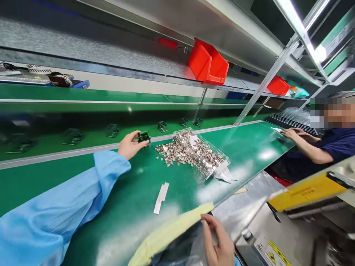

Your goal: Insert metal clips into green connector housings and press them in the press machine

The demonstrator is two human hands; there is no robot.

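My left hand (129, 145), in a light blue sleeve, holds a small green circuit board assembly (144, 137) at the edge of the moving-line strip. Right of it, many small silvery metal parts (181, 151) spill from a clear plastic tray (225, 163) lying on the green bench. At the bottom, my right hand (217, 240) pinches the edge of a clear plastic sheet or bag (185, 244) with a pale yellow border (172, 231). The rest of that bag is cut off by the frame. A white flat piece (161, 198) lies between both hands.
Similar board assemblies (162, 126) stand spaced along the green strip (138, 122) behind a metal rail. Red bins (208, 62) sit on the shelf above. A co-worker's hands (292, 133) work at the far right. A machine with a yellow panel (307, 192) stands lower right.
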